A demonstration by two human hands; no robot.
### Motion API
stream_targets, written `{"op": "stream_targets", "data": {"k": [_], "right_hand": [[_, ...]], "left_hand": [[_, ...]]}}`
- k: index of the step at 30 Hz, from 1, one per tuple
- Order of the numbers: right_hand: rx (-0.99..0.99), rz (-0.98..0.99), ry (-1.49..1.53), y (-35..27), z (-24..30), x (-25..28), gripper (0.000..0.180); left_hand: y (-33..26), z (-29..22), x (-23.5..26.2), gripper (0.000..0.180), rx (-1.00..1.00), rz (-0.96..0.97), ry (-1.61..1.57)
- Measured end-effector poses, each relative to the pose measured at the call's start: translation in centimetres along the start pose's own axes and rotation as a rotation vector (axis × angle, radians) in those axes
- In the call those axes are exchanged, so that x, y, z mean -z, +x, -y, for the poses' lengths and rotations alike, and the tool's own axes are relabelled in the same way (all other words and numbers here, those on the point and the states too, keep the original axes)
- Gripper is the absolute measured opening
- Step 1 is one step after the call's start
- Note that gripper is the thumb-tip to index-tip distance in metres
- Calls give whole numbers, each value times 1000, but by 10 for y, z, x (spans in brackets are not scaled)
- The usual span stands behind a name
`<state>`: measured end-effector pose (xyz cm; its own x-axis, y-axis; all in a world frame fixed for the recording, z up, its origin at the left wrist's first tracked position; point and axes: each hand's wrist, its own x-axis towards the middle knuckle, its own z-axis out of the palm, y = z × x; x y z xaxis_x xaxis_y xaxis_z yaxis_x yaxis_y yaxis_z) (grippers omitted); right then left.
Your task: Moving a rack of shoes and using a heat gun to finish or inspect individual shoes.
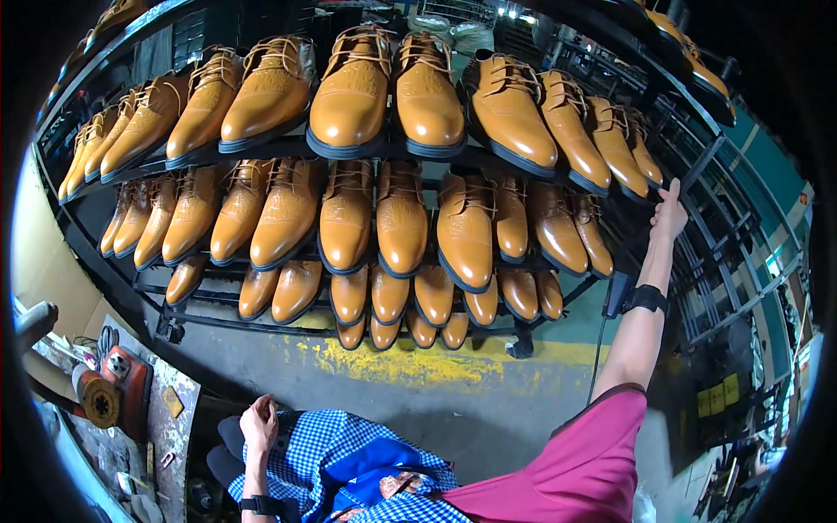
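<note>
Rows of glossy tan lace-up leather shoes (350, 96) with dark soles stand toes toward me on a dark metal shoe rack (288, 146). My right arm reaches out far to the right. My right hand (668, 213) is at the rack's right end, beside the last shoe (643, 150) of the upper row; its fingers curl at the frame there. Low on the left, my left hand (259, 424) hangs in front of a blue-and-white checked apron (318, 444). Its fingers are loosely curled in, and nothing shows in them. Each wrist has a black band.
At the left stands a worktable (179, 383) with an orange-red machine (129, 388) and loose tools. A tan panel (52, 253) rises behind it. Worn yellow paint (418, 362) marks the floor under the rack. More metal racking (724, 253) stands to the right.
</note>
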<state>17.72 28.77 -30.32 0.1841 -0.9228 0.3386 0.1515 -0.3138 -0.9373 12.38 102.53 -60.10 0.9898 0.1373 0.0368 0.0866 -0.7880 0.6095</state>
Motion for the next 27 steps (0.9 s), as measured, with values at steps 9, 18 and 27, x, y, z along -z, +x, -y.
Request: {"op": "stream_targets", "data": {"k": [9,18,27], "right_hand": [[-305,135,177,81,-15,-23,55],[699,441,-408,-47,24,-10,43],[233,-263,538,-109,1,59,41]], "left_hand": [[0,2,-8,18,-72,-2,-11],[-5,-6,1,21,-59,-36,84],[-7,-17,5,23,-76,18,44]]}}
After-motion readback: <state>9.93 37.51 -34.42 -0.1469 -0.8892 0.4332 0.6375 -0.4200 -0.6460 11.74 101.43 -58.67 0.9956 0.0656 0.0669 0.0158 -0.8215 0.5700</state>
